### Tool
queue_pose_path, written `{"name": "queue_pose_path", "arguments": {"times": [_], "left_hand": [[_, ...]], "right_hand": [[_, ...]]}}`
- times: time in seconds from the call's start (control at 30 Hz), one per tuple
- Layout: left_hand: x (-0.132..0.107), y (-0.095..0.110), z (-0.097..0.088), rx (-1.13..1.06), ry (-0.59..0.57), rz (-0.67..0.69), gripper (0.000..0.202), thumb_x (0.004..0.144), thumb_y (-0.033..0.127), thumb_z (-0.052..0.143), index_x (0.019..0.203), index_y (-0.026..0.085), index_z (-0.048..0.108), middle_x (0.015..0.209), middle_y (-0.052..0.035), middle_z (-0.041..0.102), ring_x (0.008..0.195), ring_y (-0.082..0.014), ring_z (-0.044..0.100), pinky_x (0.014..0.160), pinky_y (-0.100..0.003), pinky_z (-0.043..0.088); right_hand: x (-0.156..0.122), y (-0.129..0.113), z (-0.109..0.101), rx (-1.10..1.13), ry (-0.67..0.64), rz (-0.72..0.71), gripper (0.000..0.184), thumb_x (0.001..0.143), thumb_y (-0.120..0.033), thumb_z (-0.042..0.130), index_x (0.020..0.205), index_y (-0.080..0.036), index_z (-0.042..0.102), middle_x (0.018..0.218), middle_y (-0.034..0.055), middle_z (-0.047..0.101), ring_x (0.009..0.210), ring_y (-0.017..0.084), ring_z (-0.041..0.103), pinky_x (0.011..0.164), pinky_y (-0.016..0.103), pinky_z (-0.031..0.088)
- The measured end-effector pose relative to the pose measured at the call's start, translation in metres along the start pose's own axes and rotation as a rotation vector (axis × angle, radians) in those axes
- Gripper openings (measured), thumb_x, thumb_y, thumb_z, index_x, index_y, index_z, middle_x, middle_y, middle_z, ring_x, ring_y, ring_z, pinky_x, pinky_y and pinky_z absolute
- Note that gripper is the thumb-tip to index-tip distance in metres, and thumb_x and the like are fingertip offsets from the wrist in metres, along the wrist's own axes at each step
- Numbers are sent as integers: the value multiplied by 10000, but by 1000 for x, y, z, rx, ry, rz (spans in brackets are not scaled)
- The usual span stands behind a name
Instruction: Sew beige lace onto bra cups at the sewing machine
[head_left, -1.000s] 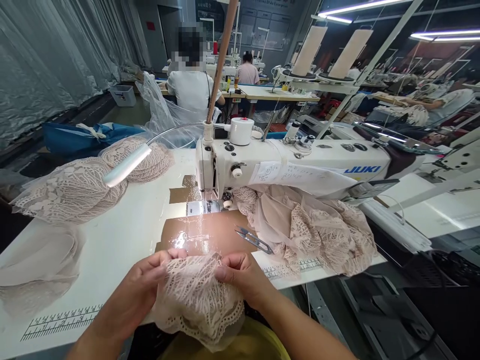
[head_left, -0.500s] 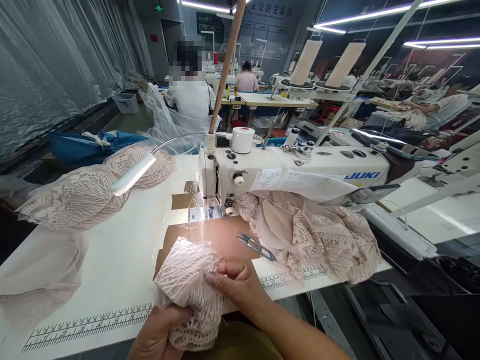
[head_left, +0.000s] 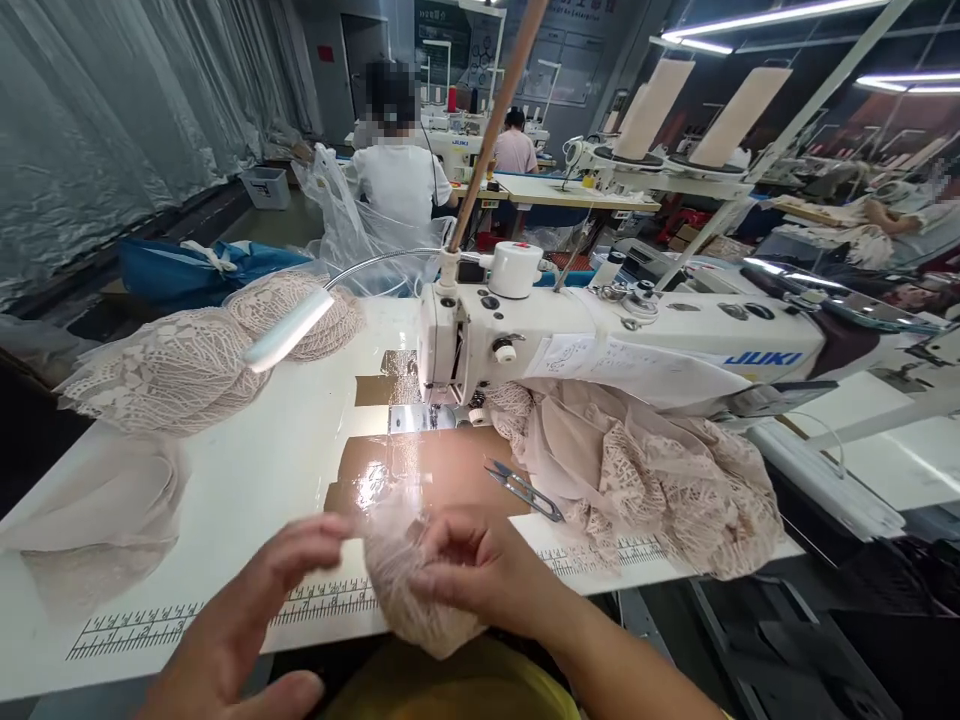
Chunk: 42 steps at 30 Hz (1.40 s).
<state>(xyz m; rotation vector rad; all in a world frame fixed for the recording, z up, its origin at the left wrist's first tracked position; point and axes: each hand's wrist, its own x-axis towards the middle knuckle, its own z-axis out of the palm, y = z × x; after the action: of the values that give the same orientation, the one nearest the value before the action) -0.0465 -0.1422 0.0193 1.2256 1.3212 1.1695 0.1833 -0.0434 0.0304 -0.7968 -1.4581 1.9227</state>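
Observation:
A small bunched piece of beige lace sits at the front edge of the white sewing table. My right hand pinches it from the right, fingers closed on the fabric. My left hand is at the lower left of the lace, fingers spread, its fingertips reaching toward the lace and partly smeared by motion. Just beyond stand the white JUKI sewing machine and its needle plate.
Thread snips lie on the brown mat by a heap of beige lace under the machine arm. More lace is piled at the table's left, beneath a lamp. Other people sit at machines behind.
My left hand has let go of the lace underside and come up to its left with fingers spread. The lace is bunched tighter in my right hand. The view shifted slightly right.

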Motion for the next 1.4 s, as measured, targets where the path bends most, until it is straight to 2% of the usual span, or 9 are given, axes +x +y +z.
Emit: {"name": "queue_pose_path", "arguments": {"times": [0.07, 0.1, 0.2, 0.3, 0.53, 0.77, 1.0, 1.17, 1.4], "left_hand": [[7, 6, 5, 179, -35, -29, 766, 562, 294, 840, 1280, 299, 573, 1337, -65, 547, 1255, -343, 439, 1076, -349, 333], [11, 6, 9, 222, -104, -70, 803, 567, 275, 840, 1313, 298, 546, 1358, -65, 532, 1266, -348, 433, 1073, -349, 338], [21, -1, 21, 128, -294, -159, 570, 736, 292, 729, 1282, 283, 566, 1242, -73, 607, 1108, -306, 558, 937, -328, 455], [25, -8, 30, -8, -385, -165, 337, 850, 320, 609, 1181, 255, 608, 1070, -54, 642, 959, -249, 593, 829, -293, 487], [28, 3, 30, -71, -385, -222, 262, 874, 374, 586, 1082, 217, 613, 925, -28, 609, 874, -201, 567, 773, -262, 475], [37, 1, 22, 8, -314, -197, 276, 863, 398, 598, 1079, 230, 560, 870, 1, 601, 782, -157, 546, 695, -215, 459], [49, 10, 21, 71, -344, -160, 202, 865, 382, 596, 968, 209, 601, 812, 8, 572, 754, -143, 521, 674, -200, 437], [56, 3, 21, -54, -370, -228, 237, 857, 413, 604, 869, 177, 584, 751, 17, 523, 694, -120, 468, 620, -193, 404], [61, -19, 21, -301, -318, -332, 277, 808, 410, 677, 895, 175, 559, 763, 14, 555, 686, -116, 498, 626, -211, 421]], "right_hand": [[-2, -1, 7, -139, -109, 3, 209, 721, -333, 752, 702, -157, 641, 650, -27, 559, 587, 96, 464, 555, 219, 349], [-3, -1, 9, -210, -133, -9, 179, 752, -319, 725, 723, -161, 648, 650, -28, 562, 585, 97, 468, 551, 219, 348], [-6, 0, 11, -436, -105, -139, 107, 818, -246, 655, 739, -174, 653, 663, -25, 575, 611, 105, 496, 581, 224, 367], [-6, 4, 11, -556, -44, -310, 131, 862, -206, 599, 745, -181, 654, 733, 1, 613, 697, 125, 548, 662, 239, 407], [1, 18, 17, -494, 102, -437, 95, 796, -131, 624, 718, -184, 638, 781, 16, 661, 726, 131, 606, 680, 228, 452], [6, 19, 18, -407, 117, -336, 118, 764, -105, 598, 667, -172, 595, 731, 11, 665, 674, 126, 615, 623, 210, 453], [11, 18, 14, -500, 137, -275, 105, 763, -115, 590, 672, -168, 601, 675, 5, 667, 602, 118, 596, 558, 198, 426], [13, 20, 13, -602, 106, -432, 122, 829, -144, 557, 720, -185, 593, 705, 3, 663, 633, 111, 601, 600, 199, 456], [14, 29, 8, -912, 90, -670, 80, 895, -180, 530, 886, -195, 608, 991, 75, 669, 828, 145, 628, 716, 238, 504]]}}
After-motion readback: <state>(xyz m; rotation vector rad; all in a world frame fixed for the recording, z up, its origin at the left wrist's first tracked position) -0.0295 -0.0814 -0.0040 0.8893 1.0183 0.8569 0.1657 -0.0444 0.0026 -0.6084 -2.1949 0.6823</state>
